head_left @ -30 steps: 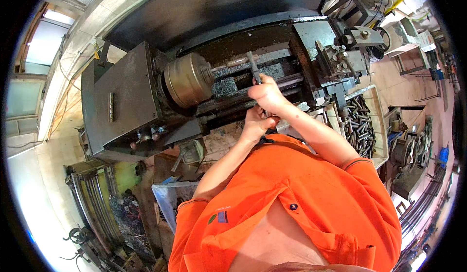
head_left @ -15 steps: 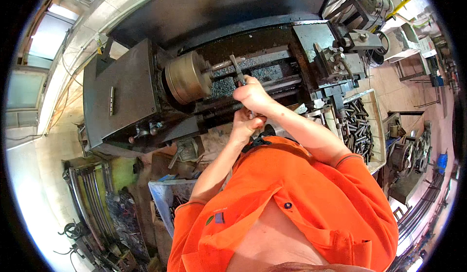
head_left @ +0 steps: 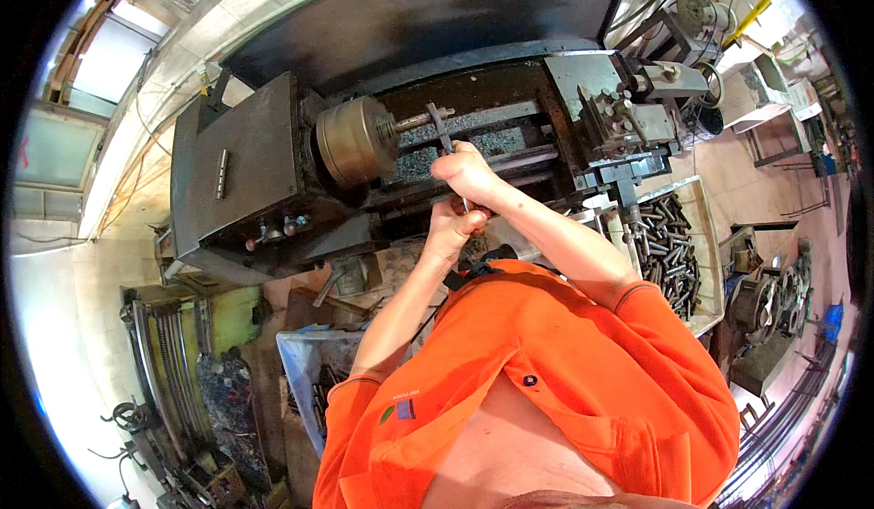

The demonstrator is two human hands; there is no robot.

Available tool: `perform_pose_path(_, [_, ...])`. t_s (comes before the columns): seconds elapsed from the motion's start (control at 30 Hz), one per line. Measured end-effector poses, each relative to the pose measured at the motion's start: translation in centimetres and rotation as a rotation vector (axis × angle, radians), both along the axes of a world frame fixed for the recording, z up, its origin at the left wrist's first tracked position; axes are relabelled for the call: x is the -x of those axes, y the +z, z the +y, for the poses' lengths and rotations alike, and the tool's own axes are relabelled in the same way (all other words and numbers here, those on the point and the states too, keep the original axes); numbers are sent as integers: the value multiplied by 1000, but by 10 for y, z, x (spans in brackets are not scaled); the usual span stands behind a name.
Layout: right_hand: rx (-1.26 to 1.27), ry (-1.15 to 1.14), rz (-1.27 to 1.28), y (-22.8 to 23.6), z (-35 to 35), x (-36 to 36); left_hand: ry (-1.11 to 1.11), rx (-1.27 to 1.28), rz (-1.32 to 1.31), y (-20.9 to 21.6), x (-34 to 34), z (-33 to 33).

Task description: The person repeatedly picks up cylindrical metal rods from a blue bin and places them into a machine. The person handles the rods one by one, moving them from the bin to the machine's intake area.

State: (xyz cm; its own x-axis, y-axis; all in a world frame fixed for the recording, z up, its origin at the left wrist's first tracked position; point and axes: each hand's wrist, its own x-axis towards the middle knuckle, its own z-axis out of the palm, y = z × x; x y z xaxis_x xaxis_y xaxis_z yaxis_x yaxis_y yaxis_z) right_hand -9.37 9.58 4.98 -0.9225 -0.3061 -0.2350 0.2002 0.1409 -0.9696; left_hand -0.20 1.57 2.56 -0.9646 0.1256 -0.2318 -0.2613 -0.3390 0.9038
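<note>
A round brass-coloured lathe chuck has a thin metal rod standing out to its right. Across this rod lies a long, narrow metal tool; its exact kind I cannot make out. My right hand is closed round the tool just on the near side of the rod. Closer to my body, my left hand is closed beneath the right one, with a bit of metal showing between them, apparently the tool's lower end. The fingers of both hands partly hide the tool.
Metal chips lie in the lathe bed below the rod. To the right stand the tool post and a tray of short metal pieces. Another bin sits at my left, near the dark headstock.
The whole view has shifted slightly, with the lathe now a little further right in it. Both hands keep their grip, and the tool still crosses the rod. The chuck looks less blurred.
</note>
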Motion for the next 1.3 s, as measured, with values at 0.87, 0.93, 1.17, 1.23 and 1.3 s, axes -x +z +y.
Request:
perform_pose_path(0.87, [29, 43, -12, 12, -2, -7, 45, -7, 40, 1, 1, 3])
perform_pose_path(0.93, [53, 34, -37, 13, 2, -5, 14, 12, 44, 6, 2, 3])
perform_pose_path(1.17, [223, -173, -101, 5, 36, 0, -181, -39, 30, 13, 20, 25])
perform_pose_path(1.23, [188, -174, -89, -5, 51, -1, -194, -18, 69, 7, 19, 31])
perform_pose_path(1.3, [314, -297, -31, -4, 60, -14, -243, 168, 190, -13, 23, 34])
